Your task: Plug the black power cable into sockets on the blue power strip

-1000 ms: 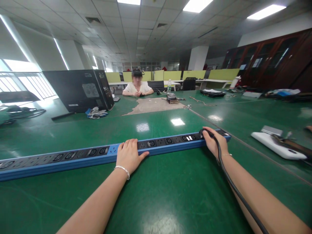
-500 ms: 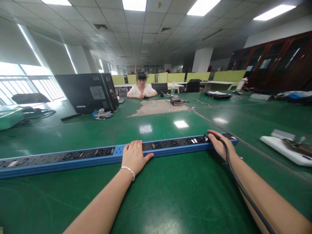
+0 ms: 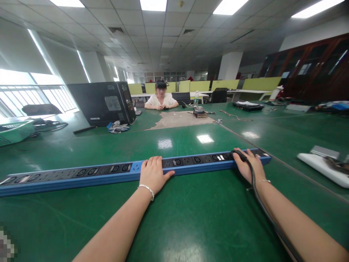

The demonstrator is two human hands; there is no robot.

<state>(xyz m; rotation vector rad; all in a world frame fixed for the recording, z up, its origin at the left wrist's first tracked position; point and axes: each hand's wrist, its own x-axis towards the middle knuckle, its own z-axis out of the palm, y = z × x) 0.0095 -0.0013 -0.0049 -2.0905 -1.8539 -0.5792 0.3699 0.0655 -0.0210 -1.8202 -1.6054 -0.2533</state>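
A long blue power strip point(image 3: 191, 167) with rows of black sockets lies across the green table. My left hand point(image 3: 154, 174) grips its middle, fingers over the far edge and thumb along the near side. Near the right end of the strip, my right hand point(image 3: 252, 169) is around a black plug point(image 3: 238, 155), which sits against the sockets; whether it is fully in I cannot tell. From the plug a thick black cable point(image 3: 259, 203) runs back over my right wrist and forearm.
Around the green table point(image 3: 185, 211) stand a black computer case point(image 3: 100, 103), work gloves point(image 3: 117, 127), a green basket point(image 3: 16, 133) and a white device point(image 3: 323, 169). Further back are a round metal part point(image 3: 199, 110), a bottle point(image 3: 196, 98) and a seated person point(image 3: 161, 100).
The view has shifted slightly, so everything sits a little further right. My right hand's fingers have spread and lie lower over the plug and strip. My left hand keeps its place.
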